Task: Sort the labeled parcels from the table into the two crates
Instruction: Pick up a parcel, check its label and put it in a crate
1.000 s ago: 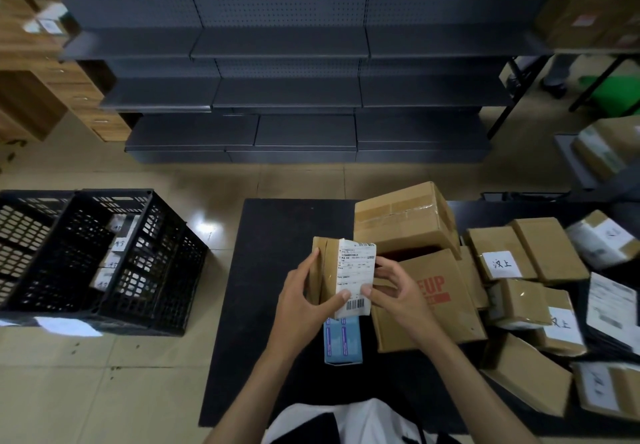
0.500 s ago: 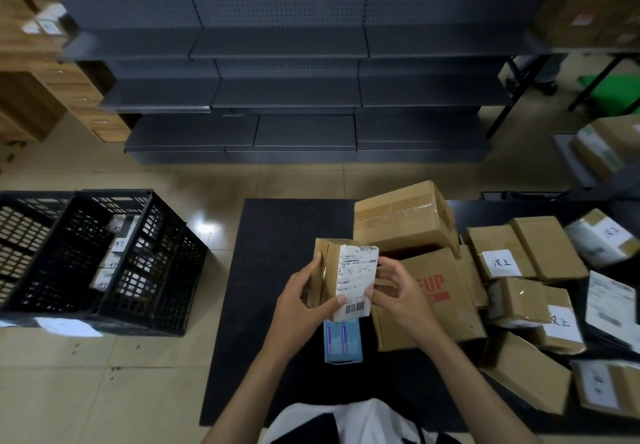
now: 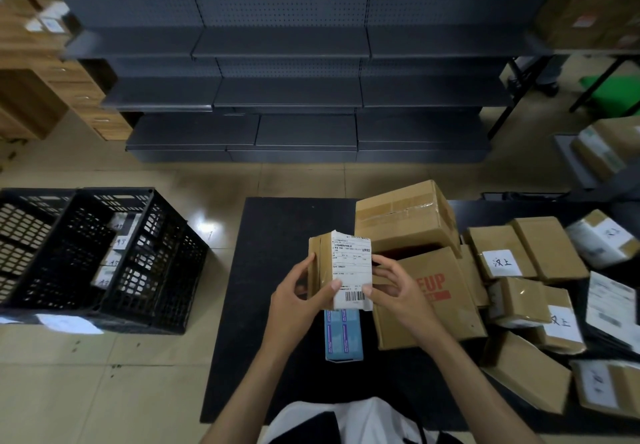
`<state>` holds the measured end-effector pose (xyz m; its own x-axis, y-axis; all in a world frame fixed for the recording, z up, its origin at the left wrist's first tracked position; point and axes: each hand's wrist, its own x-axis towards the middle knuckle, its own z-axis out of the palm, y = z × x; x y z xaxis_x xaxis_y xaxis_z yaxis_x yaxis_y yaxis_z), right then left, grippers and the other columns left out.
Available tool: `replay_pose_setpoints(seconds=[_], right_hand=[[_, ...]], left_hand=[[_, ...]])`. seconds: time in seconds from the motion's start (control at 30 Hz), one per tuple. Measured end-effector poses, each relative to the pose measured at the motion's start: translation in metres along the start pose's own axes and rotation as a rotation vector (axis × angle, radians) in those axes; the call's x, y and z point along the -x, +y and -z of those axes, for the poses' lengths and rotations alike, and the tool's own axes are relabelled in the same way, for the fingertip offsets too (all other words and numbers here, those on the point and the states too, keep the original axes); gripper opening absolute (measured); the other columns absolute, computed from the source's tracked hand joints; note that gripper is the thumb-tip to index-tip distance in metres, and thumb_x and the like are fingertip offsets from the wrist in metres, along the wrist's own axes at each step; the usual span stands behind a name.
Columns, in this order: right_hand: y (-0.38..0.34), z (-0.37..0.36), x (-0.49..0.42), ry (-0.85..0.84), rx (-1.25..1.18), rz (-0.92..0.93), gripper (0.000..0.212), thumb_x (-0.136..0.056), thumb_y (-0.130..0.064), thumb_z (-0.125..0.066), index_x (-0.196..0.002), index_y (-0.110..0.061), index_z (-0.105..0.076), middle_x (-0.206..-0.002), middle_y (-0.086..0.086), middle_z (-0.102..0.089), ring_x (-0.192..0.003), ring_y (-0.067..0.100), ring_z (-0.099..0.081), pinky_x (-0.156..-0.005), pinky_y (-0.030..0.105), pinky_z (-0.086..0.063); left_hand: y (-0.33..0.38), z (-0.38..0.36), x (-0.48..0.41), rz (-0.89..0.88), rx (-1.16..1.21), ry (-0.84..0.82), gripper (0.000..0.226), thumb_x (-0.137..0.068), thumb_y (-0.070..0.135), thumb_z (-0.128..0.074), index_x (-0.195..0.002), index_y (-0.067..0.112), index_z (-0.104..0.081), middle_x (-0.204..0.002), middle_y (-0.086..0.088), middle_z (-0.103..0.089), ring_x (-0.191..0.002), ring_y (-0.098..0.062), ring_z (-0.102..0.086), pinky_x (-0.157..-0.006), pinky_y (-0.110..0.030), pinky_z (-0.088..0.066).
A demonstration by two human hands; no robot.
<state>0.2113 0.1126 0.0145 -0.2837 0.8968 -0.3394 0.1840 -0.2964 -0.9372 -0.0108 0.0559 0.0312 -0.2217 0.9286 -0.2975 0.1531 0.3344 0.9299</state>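
I am looking at a brown cardboard parcel (image 3: 320, 270) whose white shipping label (image 3: 351, 268) is showing black print and a barcode. Under it a light blue box (image 3: 343, 334) is showing purple panels. The worktop (image 3: 277, 235) is lying black beneath tan cartons, one box (image 3: 429, 298) showing red lettering, another parcel (image 3: 502, 260) wearing a white tag with black handwriting. The crates (image 3: 86, 253) are showing black lattice walls. The shelving (image 3: 284, 79) is standing dark grey with a dotted pegboard pattern, over a beige tiled floor (image 3: 104, 374).

i held a small labeled parcel (image 3: 341, 268) in my left hand (image 3: 300, 299) and right hand (image 3: 398, 293), above the table (image 3: 277, 235).
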Motion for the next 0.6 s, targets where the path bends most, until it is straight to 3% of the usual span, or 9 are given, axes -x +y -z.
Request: replay_pose_setpoints(seconds=[0.1, 0.27, 0.37, 0.47, 0.6], right_hand=[[0.0001, 0.0, 0.0014, 0.0, -0.01, 0.001, 0.06, -0.09, -0.016, -0.079, -0.142, -0.031, -0.055, -0.123, -0.009, -0.072, -0.115, 0.006, -0.068, -0.088, 0.025, -0.059], [0.0012, 0.0004, 0.0016, -0.004, -0.035, 0.011, 0.058, -0.093, -0.014, -0.076, -0.144, -0.032, -0.056, -0.124, -0.008, -0.073, -0.118, 0.012, -0.069, -0.093, 0.035, -0.06], [-0.0002, -0.0002, 0.0016, -0.012, -0.049, 0.011, 0.053, -0.096, -0.016, -0.071, -0.145, -0.032, -0.056, -0.127, -0.004, -0.071, -0.118, 0.016, -0.069, -0.092, 0.039, -0.061], [-0.0011, -0.0018, 0.0032, -0.036, -0.094, -0.014, 0.046, -0.1, -0.017, -0.067, -0.144, -0.028, -0.058, -0.13, -0.003, -0.071, -0.12, 0.018, -0.068, -0.094, 0.037, -0.059], [-0.0038, -0.0029, 0.0052, -0.079, -0.086, -0.064, 0.044, -0.101, -0.028, -0.064, -0.144, -0.037, -0.057, -0.133, -0.011, -0.069, -0.124, 0.012, -0.065, -0.102, 0.043, -0.056]], left_hand=[[-0.0015, 0.0001, 0.0007, 0.029, 0.004, -0.022, 0.083, -0.077, 0.059, -0.086, -0.15, 0.042, -0.05, -0.139, 0.019, -0.063, -0.123, -0.003, -0.063, -0.1, -0.035, -0.059], [0.0017, 0.0009, 0.0006, 0.05, 0.002, -0.033, 0.081, -0.081, 0.049, -0.086, -0.152, 0.036, -0.049, -0.139, 0.02, -0.05, -0.118, -0.003, -0.06, -0.085, -0.021, -0.057], [-0.0011, 0.0027, -0.0027, 0.104, 0.061, -0.016, 0.075, -0.079, 0.052, -0.087, -0.145, 0.035, -0.057, -0.135, 0.018, -0.056, -0.115, -0.006, -0.066, -0.085, -0.022, -0.06], [-0.0067, 0.0051, -0.0069, 0.178, 0.132, 0.011, 0.08, -0.068, 0.071, -0.087, -0.137, 0.038, -0.066, -0.136, 0.01, -0.066, -0.12, -0.012, -0.068, -0.098, -0.041, -0.06], [-0.0024, 0.004, -0.0042, 0.222, 0.257, -0.016, 0.054, -0.085, 0.051, -0.081, -0.131, 0.025, -0.07, -0.117, 0.006, -0.078, -0.105, -0.012, -0.076, -0.083, -0.032, -0.063]])
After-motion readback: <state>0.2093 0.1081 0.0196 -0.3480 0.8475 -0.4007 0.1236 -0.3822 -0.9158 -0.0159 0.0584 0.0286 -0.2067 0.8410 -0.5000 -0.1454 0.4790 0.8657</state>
